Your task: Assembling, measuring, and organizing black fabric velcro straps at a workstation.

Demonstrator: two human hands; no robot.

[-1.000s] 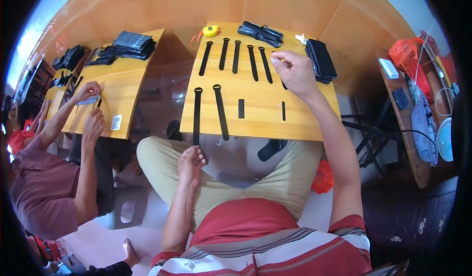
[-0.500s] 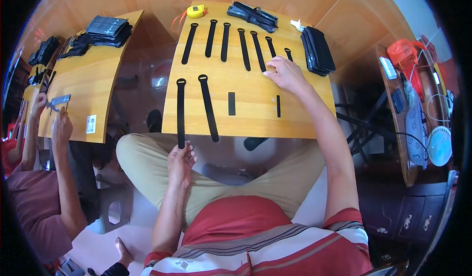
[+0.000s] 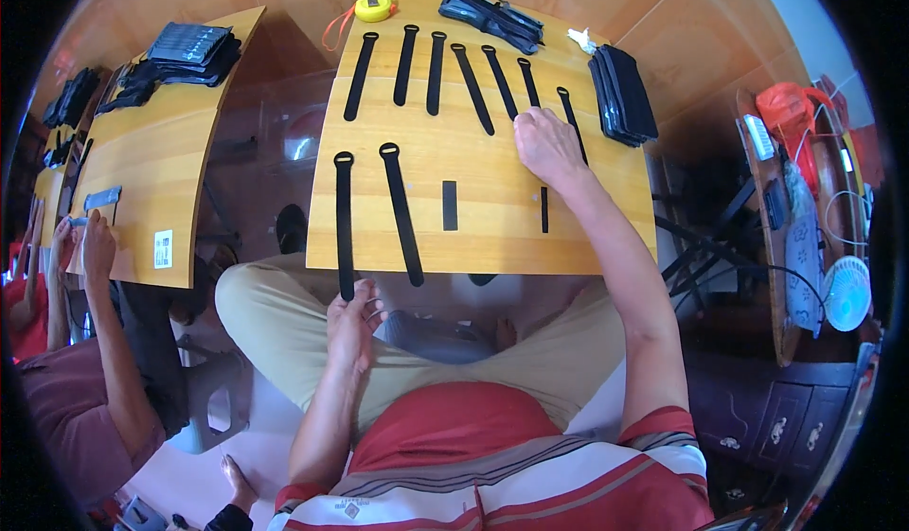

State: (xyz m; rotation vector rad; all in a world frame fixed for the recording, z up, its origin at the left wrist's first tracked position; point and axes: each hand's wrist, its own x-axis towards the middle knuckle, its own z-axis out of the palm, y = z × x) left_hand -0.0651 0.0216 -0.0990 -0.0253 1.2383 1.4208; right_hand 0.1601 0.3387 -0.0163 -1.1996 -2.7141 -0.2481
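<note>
Black hook-and-loop cable straps, each with a slotted head, lie on my wooden table. In the upper row, my right hand (image 3: 547, 145) is closed with its fingertips down at the lower end of one strap (image 3: 528, 79); the hand hides that end. Beside it to the right lies another strap (image 3: 570, 119). My left hand (image 3: 350, 334) is at the table's front edge, thumb and fingers closed around the lower tip of the long strap (image 3: 345, 219) at the left. A second long strap (image 3: 401, 214) lies beside it, its end past the edge.
A yellow tape measure (image 3: 375, 7), a bundle of black straps (image 3: 492, 20) and a black stack (image 3: 623, 94) sit along the far side. Two dark strips (image 3: 450, 206) are on the tabletop (image 3: 492, 247). At left, another person works at a neighbouring table (image 3: 170, 190).
My right hand has closed and come slightly down and left. The rightmost upper strap, partly hidden before, now shows more fully. My left hand stays by the same strap's tip.
</note>
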